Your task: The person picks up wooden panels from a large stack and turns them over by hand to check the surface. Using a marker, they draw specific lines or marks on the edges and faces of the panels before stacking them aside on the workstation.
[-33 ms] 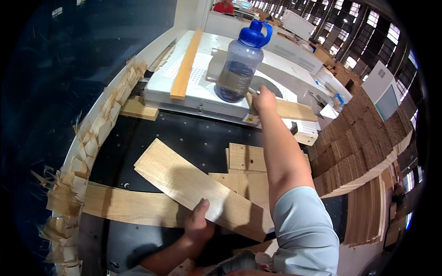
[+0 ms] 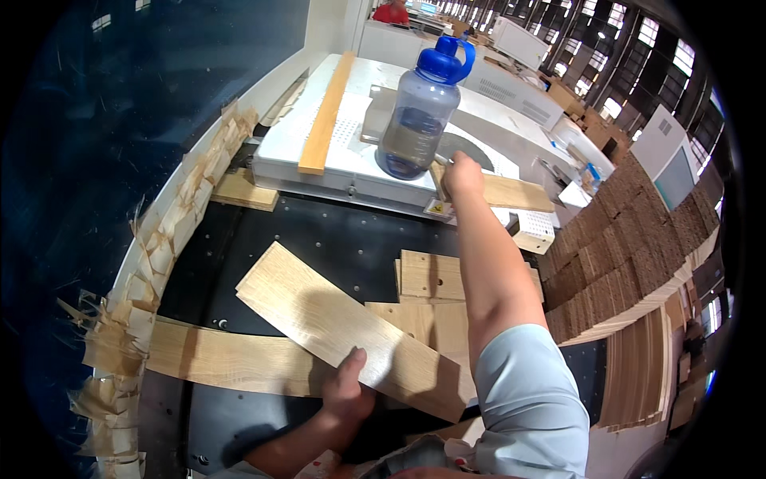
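Observation:
My left hand [image 2: 348, 391] grips the near edge of a light wood-grain board [image 2: 351, 327], its thumb on top. The board lies at a slant over a longer board [image 2: 231, 355] and over part of some drilled wooden pieces [image 2: 431, 275]. My right arm is stretched forward, with my right hand [image 2: 463, 177] closed at the white machine top. A small pale tip shows at its fingers, but what they hold is too small to make out. Just left of that hand stands a large clear bottle [image 2: 411, 132] with a blue cap, part full of liquid. Another wooden board [image 2: 515, 193] lies to its right.
A narrow wooden strip [image 2: 325, 120] lies on the white machine top [image 2: 279, 152]. Tattered brown tape lines the left rail [image 2: 155, 239] beside a dark panel. Tall stacks of boards [image 2: 630, 247] stand at the right. A person in red [image 2: 391, 13] is far back.

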The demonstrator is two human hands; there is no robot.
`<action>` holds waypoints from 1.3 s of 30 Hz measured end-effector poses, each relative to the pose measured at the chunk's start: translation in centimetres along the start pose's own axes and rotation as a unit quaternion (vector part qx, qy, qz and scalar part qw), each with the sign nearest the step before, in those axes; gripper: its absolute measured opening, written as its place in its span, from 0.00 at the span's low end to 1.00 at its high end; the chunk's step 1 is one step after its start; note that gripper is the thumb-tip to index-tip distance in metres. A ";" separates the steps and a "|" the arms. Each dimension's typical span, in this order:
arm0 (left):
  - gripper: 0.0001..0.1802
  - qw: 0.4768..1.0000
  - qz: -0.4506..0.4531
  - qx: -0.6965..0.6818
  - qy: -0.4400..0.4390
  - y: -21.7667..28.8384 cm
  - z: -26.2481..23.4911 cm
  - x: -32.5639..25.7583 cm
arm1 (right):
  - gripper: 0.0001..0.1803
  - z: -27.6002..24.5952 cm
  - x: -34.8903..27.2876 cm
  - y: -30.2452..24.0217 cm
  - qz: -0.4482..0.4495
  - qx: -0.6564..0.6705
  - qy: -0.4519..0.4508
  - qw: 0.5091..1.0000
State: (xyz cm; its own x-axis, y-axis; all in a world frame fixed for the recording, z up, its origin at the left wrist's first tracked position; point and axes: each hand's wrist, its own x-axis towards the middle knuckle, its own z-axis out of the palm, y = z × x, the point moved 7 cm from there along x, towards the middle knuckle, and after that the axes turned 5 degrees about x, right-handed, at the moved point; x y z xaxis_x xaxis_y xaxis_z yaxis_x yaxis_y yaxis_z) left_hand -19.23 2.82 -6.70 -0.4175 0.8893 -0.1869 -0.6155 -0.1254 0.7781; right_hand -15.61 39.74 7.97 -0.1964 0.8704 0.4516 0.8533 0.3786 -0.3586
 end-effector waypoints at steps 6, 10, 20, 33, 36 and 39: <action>0.21 0.982 -0.075 -0.171 0.022 -0.9 0.1 0.2 | 0.06 -3.5 -2.7 4.5 0.035 0.234 0.110 0.965; 0.26 0.992 -0.015 -0.127 -0.009 -0.6 0.3 0.9 | 0.07 -6.8 -9.8 8.0 0.245 0.788 0.041 0.563; 0.30 0.980 0.015 -0.198 -0.015 -0.2 0.0 2.0 | 0.11 -9.7 -24.1 -4.0 0.085 0.776 -0.313 0.541; 0.30 0.974 0.062 -0.202 -0.083 1.1 0.4 1.7 | 0.10 -9.6 -22.8 -10.9 -0.183 0.610 -0.263 0.725; 0.28 0.973 0.081 -0.204 -0.072 2.5 0.7 1.1 | 0.14 -9.0 -22.7 -11.2 -0.224 0.580 -0.246 0.744; 0.28 0.978 0.095 -0.173 -0.067 2.6 0.6 0.9 | 0.15 -9.1 -22.4 -11.1 -0.258 0.531 -0.236 0.772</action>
State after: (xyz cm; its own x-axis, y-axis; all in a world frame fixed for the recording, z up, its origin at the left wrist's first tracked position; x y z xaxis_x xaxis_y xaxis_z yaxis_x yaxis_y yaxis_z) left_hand -20.81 3.61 -4.45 -0.4689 0.8824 0.0402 -0.7346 -0.4148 0.5369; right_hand -16.27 13.12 9.29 -0.7456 0.4397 0.5007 -0.2261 0.5398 -0.8108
